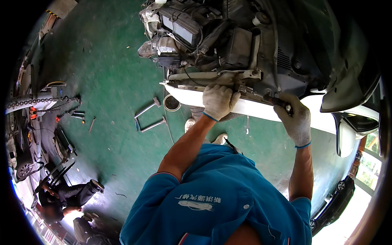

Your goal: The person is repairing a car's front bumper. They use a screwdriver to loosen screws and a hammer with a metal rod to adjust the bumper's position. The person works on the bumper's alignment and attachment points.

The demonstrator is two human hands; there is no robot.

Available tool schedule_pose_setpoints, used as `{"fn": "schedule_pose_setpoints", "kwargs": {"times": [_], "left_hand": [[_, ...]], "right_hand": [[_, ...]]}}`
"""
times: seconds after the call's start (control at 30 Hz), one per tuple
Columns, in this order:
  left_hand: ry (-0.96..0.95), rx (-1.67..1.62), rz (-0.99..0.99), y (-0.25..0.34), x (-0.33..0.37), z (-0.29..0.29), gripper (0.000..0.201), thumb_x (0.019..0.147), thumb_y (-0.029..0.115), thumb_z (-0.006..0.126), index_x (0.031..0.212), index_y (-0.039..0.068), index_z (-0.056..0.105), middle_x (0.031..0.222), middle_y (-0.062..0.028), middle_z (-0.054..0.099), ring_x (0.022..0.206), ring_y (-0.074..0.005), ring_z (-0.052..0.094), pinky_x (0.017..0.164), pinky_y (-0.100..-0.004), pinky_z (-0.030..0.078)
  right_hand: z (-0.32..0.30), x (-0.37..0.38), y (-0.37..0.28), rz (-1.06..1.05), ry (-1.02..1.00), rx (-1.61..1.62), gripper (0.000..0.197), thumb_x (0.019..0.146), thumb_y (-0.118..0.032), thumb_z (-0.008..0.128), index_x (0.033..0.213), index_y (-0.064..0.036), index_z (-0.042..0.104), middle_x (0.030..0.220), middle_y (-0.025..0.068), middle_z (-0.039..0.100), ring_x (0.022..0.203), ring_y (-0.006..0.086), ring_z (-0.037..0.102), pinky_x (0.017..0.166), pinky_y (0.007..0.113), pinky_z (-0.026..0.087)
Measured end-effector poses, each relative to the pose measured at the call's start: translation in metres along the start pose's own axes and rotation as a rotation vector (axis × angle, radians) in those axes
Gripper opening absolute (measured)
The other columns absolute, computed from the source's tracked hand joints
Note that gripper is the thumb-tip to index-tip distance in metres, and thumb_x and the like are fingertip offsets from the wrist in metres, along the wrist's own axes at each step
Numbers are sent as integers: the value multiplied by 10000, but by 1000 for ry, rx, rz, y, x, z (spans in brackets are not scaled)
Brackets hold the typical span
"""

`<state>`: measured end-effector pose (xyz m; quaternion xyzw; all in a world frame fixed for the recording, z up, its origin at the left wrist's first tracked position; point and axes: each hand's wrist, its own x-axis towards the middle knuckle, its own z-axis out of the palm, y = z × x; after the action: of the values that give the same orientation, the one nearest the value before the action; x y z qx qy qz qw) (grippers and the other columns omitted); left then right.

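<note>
My left hand (pixel 218 101), in a pale work glove, lies over the top edge of a white car fender (pixel 255 108), its fingers curled over the edge and the thumb apart. To the right, my gloved right hand (pixel 295 118) is closed round the dark handle of a screwdriver (pixel 269 98). The tool's thin shaft points left at a small metal bracket (pixel 245 89) along the fender's inner edge. Whether its tip touches a fastener there is too small to tell. The exposed engine bay (pixel 232 45) lies just beyond both hands.
A raised dark hood (pixel 351 81) is at right, above a white side mirror (pixel 346 139). A metal stand frame (pixel 149 118) and a round bucket (pixel 172 103) stand on the green floor. At far left are chains (pixel 49 100), loose tools and another person (pixel 73 196) low down.
</note>
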<state>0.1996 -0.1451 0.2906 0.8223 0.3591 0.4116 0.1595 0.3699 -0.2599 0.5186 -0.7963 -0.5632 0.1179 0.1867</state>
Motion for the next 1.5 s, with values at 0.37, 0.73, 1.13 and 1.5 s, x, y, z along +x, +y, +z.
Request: {"fn": "schedule_pose_setpoints", "kwargs": {"times": [0.37,0.73,1.13,1.5], "left_hand": [[-8,-33,5,-1,3,-1,364,893,366,741,634,155,595,633,-41,580,646,-261,603,743,-424,520],[-20,-56,-19,-7,-3,4,410,907,417,719,612,150,620,628,-40,574,667,-243,593,808,-407,519],[18,-65,-46,-6,1,5,394,896,365,731,590,153,603,609,-40,575,650,-243,589,783,-398,513],[73,-80,-29,-7,1,9,410,876,310,750,548,154,561,567,-45,544,591,-243,572,729,-396,518]], "right_hand": [[-4,7,-19,28,-85,-71,380,809,-98,831,1170,-46,725,946,116,754,798,205,725,734,316,586],[-26,65,-55,-680,-344,-557,395,697,-156,859,1059,-134,702,793,56,608,743,253,613,675,411,493],[-24,66,-64,-638,-498,-725,431,740,-155,844,1136,-149,675,949,73,687,814,305,658,719,439,536],[-4,57,-67,536,-427,151,530,897,-218,746,1342,24,593,778,79,641,701,158,636,616,319,514]]}}
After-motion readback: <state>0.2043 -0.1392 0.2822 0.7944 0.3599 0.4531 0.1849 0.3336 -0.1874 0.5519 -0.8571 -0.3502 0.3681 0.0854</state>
